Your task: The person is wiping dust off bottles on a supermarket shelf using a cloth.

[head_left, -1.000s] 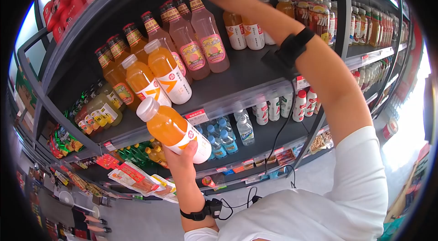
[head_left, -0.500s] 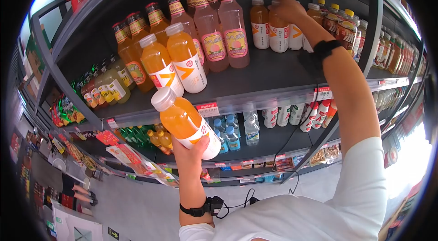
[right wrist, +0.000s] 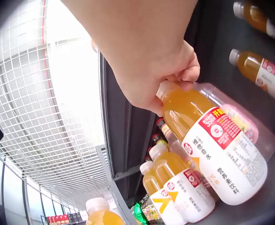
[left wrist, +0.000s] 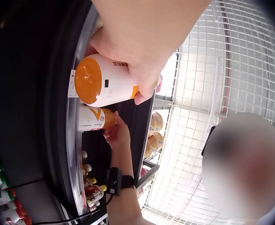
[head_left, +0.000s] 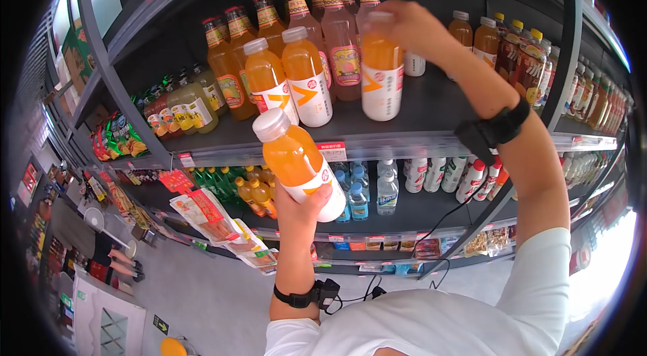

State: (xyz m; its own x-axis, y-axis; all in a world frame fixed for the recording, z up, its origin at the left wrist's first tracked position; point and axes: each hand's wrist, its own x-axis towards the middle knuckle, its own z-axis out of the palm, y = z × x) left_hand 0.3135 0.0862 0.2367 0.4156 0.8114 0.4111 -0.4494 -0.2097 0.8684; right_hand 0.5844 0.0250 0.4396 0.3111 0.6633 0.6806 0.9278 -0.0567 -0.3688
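Observation:
My left hand (head_left: 301, 204) holds a clear-capped bottle of orange drink (head_left: 291, 154) around its white label, tilted, in front of the shelf edge. My right hand (head_left: 419, 29) grips a second orange drink bottle (head_left: 382, 90) by its cap and neck. That bottle stands upright close over the shelf board, to the right of two matching bottles (head_left: 306, 86) at the front. From the right wrist view, fingers (right wrist: 190, 72) wrap the cap of this orange drink bottle (right wrist: 226, 150). The left wrist view shows the held bottle's base (left wrist: 88, 80) facing the camera.
Tall red-capped glass bottles (head_left: 345, 46) stand behind the orange drinks. More orange drink bottles (head_left: 485, 39) and yellow-capped bottles (head_left: 530, 66) stand farther right, near a shelf upright (head_left: 569, 39). A black cable (head_left: 458, 208) hangs before the lower shelf.
My right hand reached the bottles at the back right, took hold of one and brought it left and forward beside the front pair. My left hand keeps its bottle.

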